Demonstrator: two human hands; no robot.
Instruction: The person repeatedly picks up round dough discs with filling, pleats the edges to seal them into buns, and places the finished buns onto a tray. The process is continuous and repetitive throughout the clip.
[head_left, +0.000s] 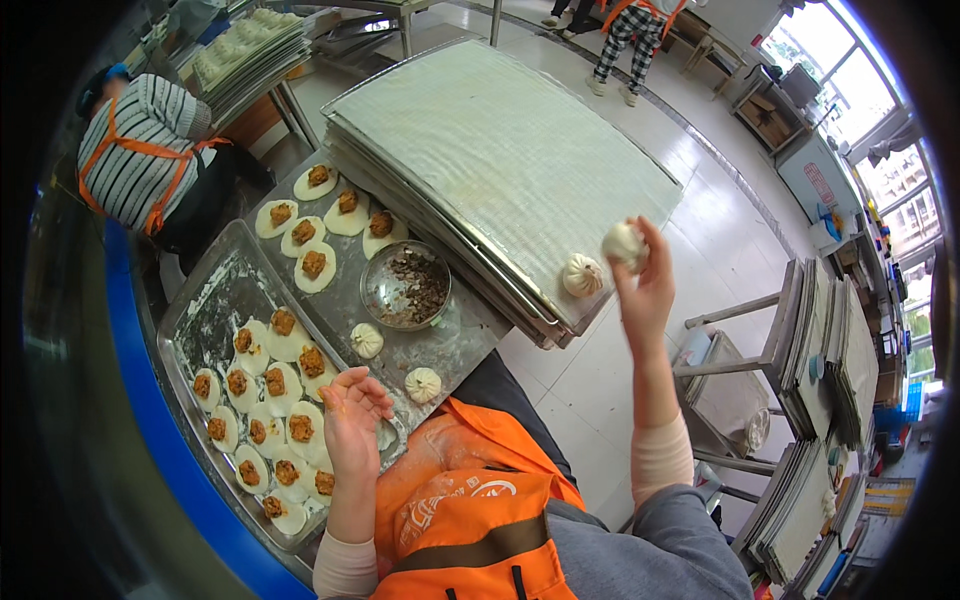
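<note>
Between the fingers of my right hand (646, 281) is a pleated bun (624, 246), held above the near right corner of a cloth-lined tray (495, 142) on a tall stack. One more pleated bun (583, 275) rests on that corner. My left hand (357, 409), palm up with curled fingers and nothing in it, hovers over the right edge of a clear tub (169, 337). In the tub lie several dough rounds with orange-brown filling (274, 382). Two buns (367, 340) (423, 385) sit on the metal table, near a steel bowl (406, 285) with dark filling.
More filled dough rounds (314, 265) lie at the table's far left. A co-worker in a striped top (146, 142) bends at the left, near stacked trays of buns (244, 45). Racks with stacked trays (810, 360) stand at the right. Another person (637, 37) stands farther back.
</note>
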